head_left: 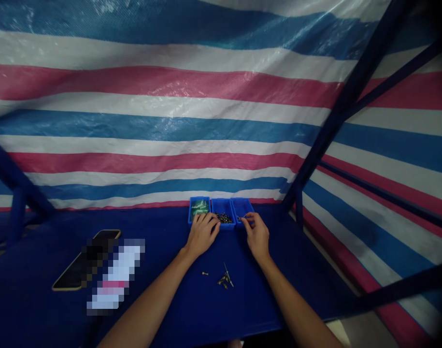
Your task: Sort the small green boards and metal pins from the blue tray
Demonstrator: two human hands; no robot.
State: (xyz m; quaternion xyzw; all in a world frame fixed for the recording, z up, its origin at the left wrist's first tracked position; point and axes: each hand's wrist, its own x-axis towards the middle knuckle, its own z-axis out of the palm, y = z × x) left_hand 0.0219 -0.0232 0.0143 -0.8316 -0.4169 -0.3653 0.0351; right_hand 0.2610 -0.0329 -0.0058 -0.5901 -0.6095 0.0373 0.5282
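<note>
Three small blue bins stand side by side at the back of the blue table. My left hand (202,233) rests at the front of the left bin (190,212) and the middle bin (221,205), fingers stretched and slightly apart. Green-and-white packets (199,207) fill the left bin; small dark metal parts (225,218) lie in the middle one. At the right bin (244,206), my right hand (257,236) is closed in a pinch over the front left corner. What sits between thumb and forefinger is too small to name.
Nearer me, a little pile of brass-coloured parts (223,281) lies with a thin metal pin (228,274). One loose brass-coloured piece (205,274) is left of it. A phone (70,270) and a blurred-out bright object (115,278) lie on the left. Blue frame bars (336,116) and striped sheeting surround the table.
</note>
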